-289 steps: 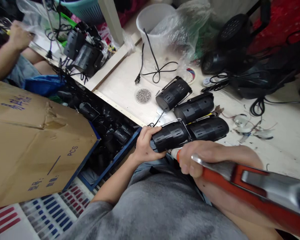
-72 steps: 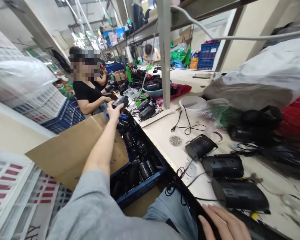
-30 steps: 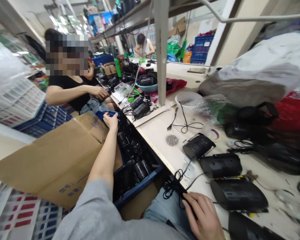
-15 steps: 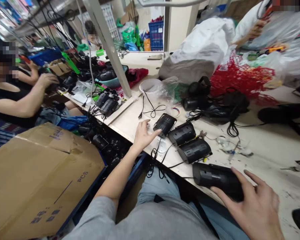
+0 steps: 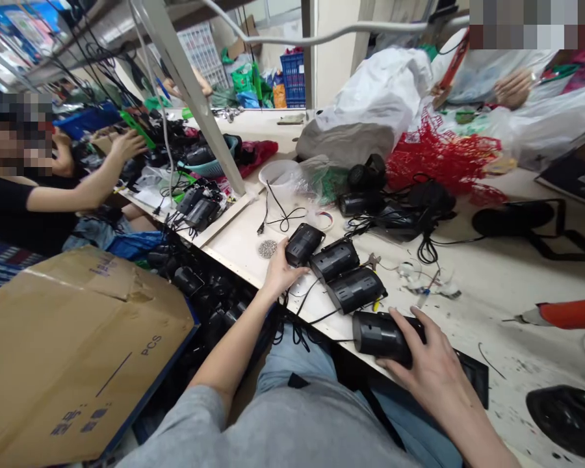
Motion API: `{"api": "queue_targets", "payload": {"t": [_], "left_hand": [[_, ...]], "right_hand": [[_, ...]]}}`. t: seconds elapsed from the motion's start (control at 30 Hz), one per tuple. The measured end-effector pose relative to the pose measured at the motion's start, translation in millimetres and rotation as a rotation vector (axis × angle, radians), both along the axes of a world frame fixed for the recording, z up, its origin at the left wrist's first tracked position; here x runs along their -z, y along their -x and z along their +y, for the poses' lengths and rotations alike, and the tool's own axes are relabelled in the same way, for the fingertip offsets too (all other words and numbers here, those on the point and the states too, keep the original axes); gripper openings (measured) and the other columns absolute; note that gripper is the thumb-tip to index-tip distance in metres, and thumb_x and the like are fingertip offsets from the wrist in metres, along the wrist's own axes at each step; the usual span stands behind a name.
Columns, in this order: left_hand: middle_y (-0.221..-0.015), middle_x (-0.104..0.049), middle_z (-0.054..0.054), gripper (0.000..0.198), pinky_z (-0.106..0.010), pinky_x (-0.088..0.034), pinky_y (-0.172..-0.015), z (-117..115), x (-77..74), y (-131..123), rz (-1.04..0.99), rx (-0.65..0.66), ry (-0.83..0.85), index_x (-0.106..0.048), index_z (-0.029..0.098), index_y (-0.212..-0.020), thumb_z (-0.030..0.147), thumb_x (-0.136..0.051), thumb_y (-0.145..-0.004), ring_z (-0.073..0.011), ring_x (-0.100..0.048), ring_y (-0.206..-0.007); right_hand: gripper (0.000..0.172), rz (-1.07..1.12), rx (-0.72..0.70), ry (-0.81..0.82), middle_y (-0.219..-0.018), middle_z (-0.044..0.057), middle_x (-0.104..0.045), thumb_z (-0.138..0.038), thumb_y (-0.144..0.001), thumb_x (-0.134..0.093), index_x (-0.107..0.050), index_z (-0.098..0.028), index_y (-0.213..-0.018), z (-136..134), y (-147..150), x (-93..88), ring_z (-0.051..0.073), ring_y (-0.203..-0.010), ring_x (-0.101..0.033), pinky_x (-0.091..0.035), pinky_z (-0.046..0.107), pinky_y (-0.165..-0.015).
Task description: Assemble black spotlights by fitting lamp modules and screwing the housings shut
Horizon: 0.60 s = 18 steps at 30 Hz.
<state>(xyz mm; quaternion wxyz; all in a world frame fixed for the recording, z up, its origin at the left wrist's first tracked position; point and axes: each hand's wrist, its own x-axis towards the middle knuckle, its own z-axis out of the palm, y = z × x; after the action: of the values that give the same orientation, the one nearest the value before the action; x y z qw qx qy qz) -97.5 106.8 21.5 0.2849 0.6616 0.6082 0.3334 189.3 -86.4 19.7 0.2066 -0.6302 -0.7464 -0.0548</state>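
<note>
Four black cylindrical housings with cords lie in a slanting row along the bench edge. My left hand (image 5: 281, 272) has its fingers and thumb around the near end of the farthest black housing (image 5: 304, 246). My right hand (image 5: 431, 357) grips the nearest black cylinder (image 5: 376, 335) from its right side, thumb below and fingers on top. Between them lie two more, a second housing (image 5: 335, 259) and a third housing (image 5: 357, 290), touched by neither hand. A round patch of small metal screws (image 5: 267, 249) is just left of my left hand.
Pliers (image 5: 372, 261) lie behind the row. An orange-handled soldering iron (image 5: 563, 314) points in from the right. Red netting (image 5: 443, 156) and white bags stand at the back. A large cardboard box (image 5: 78, 344) fills the lower left. Co-workers sit left and across.
My left hand has closed from an open reach onto the farthest housing. My right hand stays on the nearest one. The camera view has turned right, and the soldering iron has come into view.
</note>
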Motion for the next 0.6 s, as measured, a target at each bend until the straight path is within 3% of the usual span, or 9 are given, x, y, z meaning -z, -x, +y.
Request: {"api": "queue_targets", "payload": {"t": [0.13,0.27,0.37,0.4,0.47,0.53,0.6], "left_hand": [[-0.130,-0.052,-0.016,0.107,-0.050,-0.052,-0.098,-28,2.1,-7,-0.015,-0.177,-0.082,-0.030,0.020,-0.155,0.031,-0.089,-0.066,-0.0334,-0.059,-0.117],[-0.111,-0.056,-0.009,0.071,-0.046,-0.054,-0.093,-87,17.6,-1,-0.053,-0.282,-0.232,-0.049,0.020,-0.136,0.040,-0.080,-0.075,-0.0270,-0.061,-0.104],[-0.103,-0.060,-0.008,0.045,-0.044,-0.055,-0.092,-132,43.8,22,-0.144,-0.381,-0.167,-0.058,0.020,-0.115,0.042,-0.075,-0.080,-0.0239,-0.063,-0.098],[-0.106,-0.061,-0.008,0.043,-0.045,-0.055,-0.094,-143,53.7,33,-0.162,-0.373,-0.089,-0.058,0.020,-0.114,0.041,-0.074,-0.080,-0.0245,-0.064,-0.100],[-0.121,-0.062,-0.012,0.053,-0.050,-0.052,-0.101,-155,72.1,56,-0.142,-0.209,0.110,-0.059,0.020,-0.121,0.036,-0.076,-0.073,-0.0291,-0.063,-0.114],[-0.136,-0.058,-0.015,0.075,-0.055,-0.046,-0.109,-156,86.9,74,-0.085,-0.033,0.252,-0.059,0.019,-0.127,0.031,-0.083,-0.057,-0.0357,-0.057,-0.128],[-0.140,-0.058,-0.017,0.088,-0.056,-0.043,-0.113,-148,98.7,81,-0.044,0.046,0.310,-0.062,0.018,-0.127,0.028,-0.088,-0.044,-0.0397,-0.053,-0.133]], "right_hand": [[0.064,0.039,-0.046,-0.013,-0.138,0.022,-0.045,-0.050,-0.097,-0.044,-0.033,-0.025,-0.156,4,-5,8.5,0.039,-0.113,-0.060,-0.060,0.051,-0.080],[0.071,0.042,-0.103,-0.031,-0.136,0.020,-0.045,-0.049,-0.093,-0.054,-0.031,-0.028,-0.157,5,-14,15.9,0.037,-0.111,-0.060,-0.060,0.051,-0.083],[0.071,0.038,-0.132,-0.036,-0.134,0.019,-0.046,-0.046,-0.093,-0.055,-0.031,-0.028,-0.157,7,-15,13.1,0.036,-0.109,-0.061,-0.060,0.050,-0.083],[0.069,0.042,-0.136,-0.039,-0.133,0.019,-0.047,-0.045,-0.093,-0.054,-0.032,-0.027,-0.156,9,-14,10.6,0.036,-0.108,-0.061,-0.060,0.050,-0.083],[0.062,0.058,-0.134,-0.049,-0.132,0.021,-0.048,-0.045,-0.095,-0.050,-0.038,-0.024,-0.152,12,-11,5.0,0.037,-0.108,-0.061,-0.059,0.052,-0.083],[0.057,0.077,-0.127,-0.062,-0.130,0.022,-0.048,-0.045,-0.095,-0.047,-0.045,-0.021,-0.146,15,-8,1.1,0.039,-0.107,-0.060,-0.058,0.054,-0.083],[0.054,0.081,-0.130,-0.054,-0.129,0.024,-0.049,-0.045,-0.095,-0.045,-0.049,-0.019,-0.143,17,-6,0.2,0.041,-0.106,-0.060,-0.057,0.056,-0.083]]}}
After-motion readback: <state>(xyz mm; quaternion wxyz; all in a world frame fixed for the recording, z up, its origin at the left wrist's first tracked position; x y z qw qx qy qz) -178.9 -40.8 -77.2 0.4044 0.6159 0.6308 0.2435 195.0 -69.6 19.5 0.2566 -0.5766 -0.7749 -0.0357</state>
